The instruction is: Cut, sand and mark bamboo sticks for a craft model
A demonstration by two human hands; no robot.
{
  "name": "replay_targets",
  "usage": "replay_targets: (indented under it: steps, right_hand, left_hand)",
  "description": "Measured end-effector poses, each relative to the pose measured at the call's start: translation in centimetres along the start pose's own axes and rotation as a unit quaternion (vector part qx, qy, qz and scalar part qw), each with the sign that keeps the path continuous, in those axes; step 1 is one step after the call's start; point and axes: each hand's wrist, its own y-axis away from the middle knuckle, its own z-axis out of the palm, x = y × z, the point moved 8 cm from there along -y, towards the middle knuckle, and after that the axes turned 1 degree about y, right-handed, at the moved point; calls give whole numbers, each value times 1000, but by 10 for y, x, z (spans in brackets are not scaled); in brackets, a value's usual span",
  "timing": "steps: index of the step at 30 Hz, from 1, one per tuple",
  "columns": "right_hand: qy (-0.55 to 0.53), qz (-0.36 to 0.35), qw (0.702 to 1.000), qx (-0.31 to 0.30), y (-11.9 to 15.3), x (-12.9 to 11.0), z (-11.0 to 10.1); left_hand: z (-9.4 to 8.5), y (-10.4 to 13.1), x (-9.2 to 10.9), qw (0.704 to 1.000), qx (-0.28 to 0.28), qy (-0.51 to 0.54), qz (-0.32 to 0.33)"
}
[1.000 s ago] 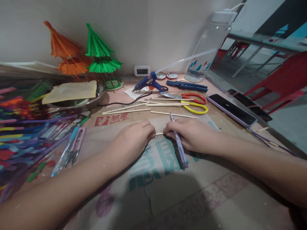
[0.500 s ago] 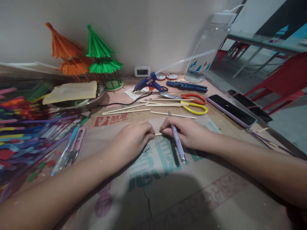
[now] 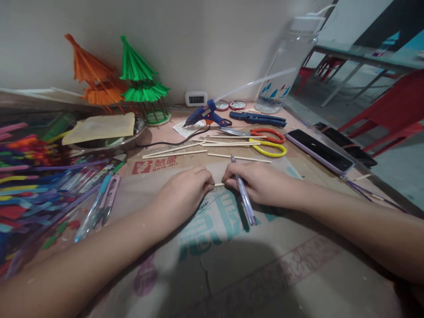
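My left hand is closed, its fingertips pinching one end of a thin wooden stick low over the cardboard. The other end is pinched by my right hand, and only a short length of stick shows between the two hands. A light purple pen is also held in my right hand, tilted, with one end pointing toward me. Several loose wooden sticks lie just beyond my hands. Scissors with red and yellow handles rest near them.
A blue glue gun stands on a white pad, its cord running left. Behind it is a small clock. Pliers, a phone and a bottle are right. Orange and green pipe-cleaner towers stand left, near colourful pipe cleaners.
The view has shifted very slightly. Both hands stay at the stick, and the pen in my right hand has tilted a little.
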Motion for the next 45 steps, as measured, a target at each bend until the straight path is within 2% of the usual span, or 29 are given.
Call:
replay_targets:
  steps: [3,7,13,16,21,24,30,32,34,36,38,42,45]
  right_hand:
    - [-21,18,1000,0,-1,3,0]
    - [-43,28,998,32,-5,3,-2]
    - [-70,16,997,-6,-5,5,-2]
    - [-22,-7,1000,9,-2,1,-2]
    - [153,-95,983,24,7,-15,5]
    - [186,-97,977,25,9,-16,6]
    - [101,-93,990,39,4,-12,3]
    - [43,-64,996,39,1,-5,1]
    - [-53,-11,995,81,-1,8,-5]
    - [-163,41,976,138,-2,22,-10]
    - [-249,67,950,177,-3,31,-9]
    - [-338,64,918,196,-7,35,-3]
    - [-343,65,919,183,-9,33,-2]
  left_hand:
    - [0,0,0,1000,-3,14,0]
    - [-1,0,-1,1000,4,17,-3]
    - [1,1,2,1000,3,5,8]
    - [2,1,0,1000,9,-2,13]
    - [2,0,-1,999,24,-17,33]
    - [2,1,-1,999,27,-13,36]
    - [3,0,-3,999,22,7,28]
    - [3,0,-3,999,21,7,25]
    - [1,-1,-1,1000,19,7,20]
    - [-7,-1,1,1000,17,16,20]
    - [-25,1,-1,999,26,21,15]
    - [-70,18,-23,996,30,-73,-53]
    - [-85,41,-43,982,4,-140,-127]
